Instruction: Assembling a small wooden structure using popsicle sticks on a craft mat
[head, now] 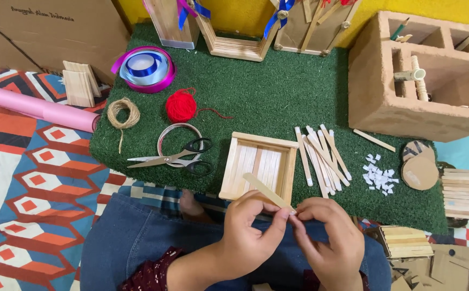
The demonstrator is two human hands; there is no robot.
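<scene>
1. A mat of green artificial grass lies over a patterned rug of red, blue and white shapes, with a yellow wall at 12 o'clock.
2. The left hand is closed in a pinch on a flat, pale wooden craft stick, gripping near its lower end; the stick slants up toward 10 o'clock over the person's lap (denim-covered).
3. The right hand meets that same lower end, fingertips narrowed to a pinch at the tip; what they hold there is too small to tell.
4. The stick looks light, thin and stiff, likely to snap if bent hard; a hold by the flat faces near 1 end seems surest.
5. Just above the hands sits a shallow square tray built of wooden sticks; at 1 o'clock lie a loose bundle of white-tipped wooden sticks and a small heap of white paper bits.
6. At 10 o'clock are black-handled scissors, a ball of red yarn, a coil of brown twine and a purple-and-blue ribbon spool.
7. A brown cardboard box with dark print stands at 11 o'clock; a tan block with open compartments at 2 o'clock.
</scene>
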